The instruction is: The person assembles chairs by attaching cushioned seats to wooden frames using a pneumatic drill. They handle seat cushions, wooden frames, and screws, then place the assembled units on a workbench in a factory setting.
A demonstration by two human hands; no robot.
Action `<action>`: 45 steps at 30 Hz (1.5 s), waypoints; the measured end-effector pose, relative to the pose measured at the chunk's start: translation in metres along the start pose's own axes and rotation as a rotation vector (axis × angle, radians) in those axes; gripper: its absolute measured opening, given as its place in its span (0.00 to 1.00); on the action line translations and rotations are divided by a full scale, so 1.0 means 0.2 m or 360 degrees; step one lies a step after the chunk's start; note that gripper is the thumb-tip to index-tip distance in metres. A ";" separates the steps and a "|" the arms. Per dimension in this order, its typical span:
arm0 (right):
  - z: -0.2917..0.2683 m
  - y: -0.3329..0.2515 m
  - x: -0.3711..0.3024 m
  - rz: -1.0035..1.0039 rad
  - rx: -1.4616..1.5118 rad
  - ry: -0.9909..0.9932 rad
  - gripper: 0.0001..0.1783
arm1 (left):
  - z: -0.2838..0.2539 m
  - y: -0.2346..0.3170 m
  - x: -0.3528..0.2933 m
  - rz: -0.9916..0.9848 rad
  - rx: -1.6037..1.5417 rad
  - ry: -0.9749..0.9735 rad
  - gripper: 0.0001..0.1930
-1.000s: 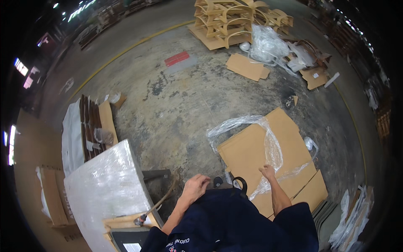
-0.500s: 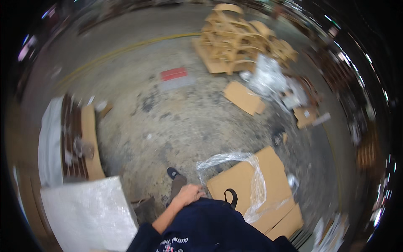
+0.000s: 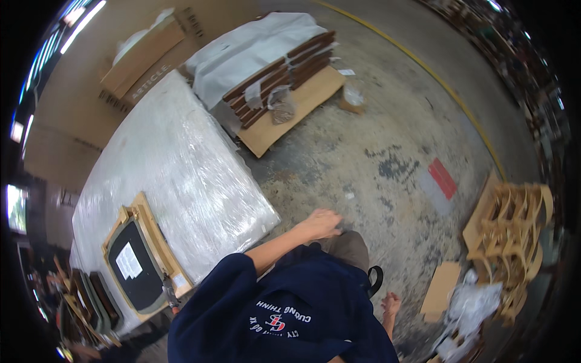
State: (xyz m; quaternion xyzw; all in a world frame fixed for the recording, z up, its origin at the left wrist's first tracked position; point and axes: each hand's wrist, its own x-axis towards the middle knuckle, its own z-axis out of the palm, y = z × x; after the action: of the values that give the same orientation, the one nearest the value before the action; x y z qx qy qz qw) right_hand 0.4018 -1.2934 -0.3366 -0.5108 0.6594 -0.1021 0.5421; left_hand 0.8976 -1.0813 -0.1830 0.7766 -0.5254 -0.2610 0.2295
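Note:
My left hand (image 3: 322,224) hangs in front of my body above my trouser leg, its fingers loosely curled with nothing seen in them. It is nearest the corner of a large flat table-like stack (image 3: 175,151) wrapped in clear film. Low at my right side, my right hand (image 3: 392,302) is held over the concrete floor, fingers loosely bent and a little apart, holding nothing that shows. On the wrapped stack lies a wooden frame with a black panel (image 3: 134,263) and a white paper on it. Beside the frame rests a small hand tool, perhaps an air driver (image 3: 169,290).
Beyond the stack, dark brown slats (image 3: 281,78) sit on a board under white foam. Large cardboard boxes (image 3: 145,66) stand far left. At right are curved wooden parts (image 3: 508,218), a cardboard sheet (image 3: 440,290), crumpled plastic (image 3: 472,308) and a red sheet (image 3: 443,178) on the floor.
My view has turned left, so the wrapped stack and the frame on it now show fully. The wooden parts have shifted to the right edge. My right hand has come into view.

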 end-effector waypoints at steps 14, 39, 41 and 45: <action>1.59 -1.74 1.87 -0.0844 -0.2197 -0.1467 0.26 | 0.45 -0.76 -0.10 -0.1801 -0.0590 0.0579 0.20; 5.19 -3.70 0.86 -0.2295 -0.3115 -0.1954 0.36 | -0.93 -1.43 0.12 -0.2508 -0.1723 0.2693 0.23; 5.50 -3.64 0.85 -0.2360 -0.3164 -0.1899 0.39 | -1.06 -1.34 0.13 -0.2534 -0.1518 0.2957 0.23; 6.02 -3.56 0.79 -0.2898 -0.2577 -0.1723 0.44 | -0.96 -0.95 0.49 -0.3181 -0.1620 0.3054 0.16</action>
State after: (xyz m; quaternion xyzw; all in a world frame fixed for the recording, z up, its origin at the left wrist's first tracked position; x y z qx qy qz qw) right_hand 1.8072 -1.2380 -0.4134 -0.9181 -0.3374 0.2070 0.0187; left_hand 1.1851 -1.0921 -0.1729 0.5180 0.7118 0.1427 0.4525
